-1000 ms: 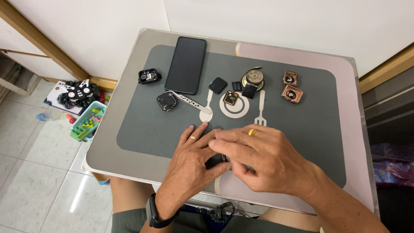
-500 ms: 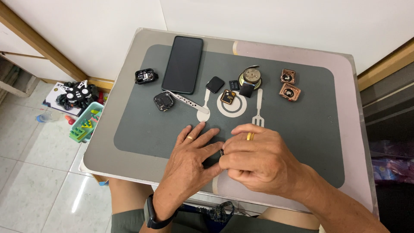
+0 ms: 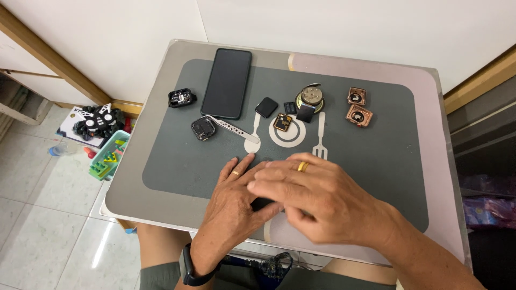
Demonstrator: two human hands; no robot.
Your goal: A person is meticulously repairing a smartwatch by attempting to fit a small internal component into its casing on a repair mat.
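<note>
We hold both hands together near the front edge of the table (image 3: pixel 161 177), over the grey mat (image 3: pixel 387 161). Our left hand (image 3: pixel 228 207) and right hand (image 3: pixel 322 201) close around a small dark object (image 3: pixel 262 204), of which only a sliver shows between the fingers; the left grip pinches it from the side while the right hand covers it from above, so we cannot tell how the right grip stands. Toward the far edge lies a black phone (image 3: pixel 227 83), with a black watch case (image 3: pixel 181 98) to its left. A second dark watch body (image 3: pixel 202 128) with a pale strap lies just in front of the phone. Two copper-coloured cases (image 3: pixel 358 107) sit near the far right corner.
</note>
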